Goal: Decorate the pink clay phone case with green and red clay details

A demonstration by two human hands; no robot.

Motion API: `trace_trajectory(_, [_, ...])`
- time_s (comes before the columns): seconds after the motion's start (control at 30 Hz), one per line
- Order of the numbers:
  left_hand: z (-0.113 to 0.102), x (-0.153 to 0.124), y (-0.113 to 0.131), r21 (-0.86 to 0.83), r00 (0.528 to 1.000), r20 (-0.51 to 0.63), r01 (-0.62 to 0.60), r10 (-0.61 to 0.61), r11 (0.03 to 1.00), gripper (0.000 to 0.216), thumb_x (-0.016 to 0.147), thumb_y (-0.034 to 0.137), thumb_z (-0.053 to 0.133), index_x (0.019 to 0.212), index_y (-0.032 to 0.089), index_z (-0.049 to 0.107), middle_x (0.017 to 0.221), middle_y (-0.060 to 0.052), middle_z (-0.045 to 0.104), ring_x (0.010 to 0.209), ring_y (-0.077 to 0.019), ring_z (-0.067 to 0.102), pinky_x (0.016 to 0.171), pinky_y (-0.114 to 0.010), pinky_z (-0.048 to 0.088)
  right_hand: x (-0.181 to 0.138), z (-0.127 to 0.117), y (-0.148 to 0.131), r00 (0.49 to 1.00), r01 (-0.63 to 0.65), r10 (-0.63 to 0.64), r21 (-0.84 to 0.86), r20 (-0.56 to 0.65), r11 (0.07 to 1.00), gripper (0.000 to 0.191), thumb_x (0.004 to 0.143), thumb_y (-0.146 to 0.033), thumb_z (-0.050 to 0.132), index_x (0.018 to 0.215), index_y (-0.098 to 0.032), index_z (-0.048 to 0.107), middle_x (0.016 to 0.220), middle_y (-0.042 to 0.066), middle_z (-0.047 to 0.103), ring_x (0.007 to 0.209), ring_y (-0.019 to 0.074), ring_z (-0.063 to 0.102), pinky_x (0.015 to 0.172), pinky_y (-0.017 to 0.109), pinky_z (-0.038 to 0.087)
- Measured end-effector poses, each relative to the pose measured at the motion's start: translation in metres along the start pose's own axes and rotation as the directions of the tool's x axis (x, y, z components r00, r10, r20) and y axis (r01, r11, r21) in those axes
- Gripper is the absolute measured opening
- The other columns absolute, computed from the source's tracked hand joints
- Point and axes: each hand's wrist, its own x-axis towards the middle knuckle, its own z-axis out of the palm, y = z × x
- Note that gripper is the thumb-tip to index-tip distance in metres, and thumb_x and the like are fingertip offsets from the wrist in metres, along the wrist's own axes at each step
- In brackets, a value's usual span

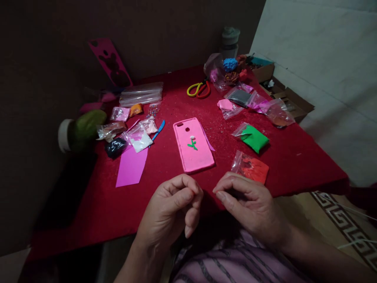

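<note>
Close to the table's front edge, my left hand is closed with thumb and index finger pinched together. My right hand makes a similar pinch just to its right, and the two do not touch. Anything between the fingertips is too small to make out. Just beyond them lies a pink phone case, bearing a green clay stem with leaves and a small white blob at its top. Behind my right hand is a clear bag of orange-red clay, with a bag of green clay farther back.
Scissors with yellow and red handles lie at the back. On the left are several clay bags, a white one among them, a blue modelling tool and purple paper. More bags and cardboard boxes stand at the right on the red cloth side.
</note>
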Motion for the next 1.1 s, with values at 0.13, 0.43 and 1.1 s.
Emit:
trace_trajectory(0.13, [-0.002, 0.000, 0.000, -0.005, 1.000, 0.011, -0.003, 0.003, 1.000, 0.016, 0.082, 0.026, 0.074, 0.080, 0.012, 0.067, 0.057, 0.001, 0.054, 0.033, -0.0034, 0.044, 0.034, -0.011, 0.039, 0.001, 0.001, 0.001, 1.000, 0.005, -0.005, -0.010, -0.005, 1.000, 0.015, 0.088, -0.012, 0.053, 0.078, -0.016, 0.063, 0.070, 0.002, 0.060, 0.063, 0.0122, 0.057, 0.058, 0.024, 0.046])
trace_trajectory(0.43, [-0.008, -0.006, 0.021, 0.178, 0.990, -0.116, -0.058, 0.080, 0.982, 0.016, 0.079, 0.027, 0.076, 0.077, 0.013, 0.069, 0.054, 0.001, 0.055, 0.033, -0.0048, 0.046, 0.033, -0.011, 0.036, 0.001, 0.001, 0.001, 1.000, -0.024, 0.024, -0.016, 0.008, 1.000, 0.016, 0.089, -0.014, 0.052, 0.078, -0.017, 0.062, 0.070, 0.002, 0.060, 0.062, 0.0122, 0.057, 0.056, 0.024, 0.045])
trace_trajectory(1.1, [-0.006, 0.028, 0.079, 0.974, 0.904, 0.064, -0.148, 0.422, 0.169, 0.006, 0.080, 0.016, 0.067, 0.075, 0.018, 0.070, 0.062, 0.004, 0.062, 0.053, -0.0070, 0.052, 0.050, -0.014, 0.040, 0.000, 0.000, 0.005, 0.999, 0.044, -0.044, 0.015, 0.021, 0.999, 0.014, 0.088, -0.008, 0.052, 0.081, -0.016, 0.061, 0.069, 0.000, 0.055, 0.062, 0.0103, 0.053, 0.056, 0.022, 0.042])
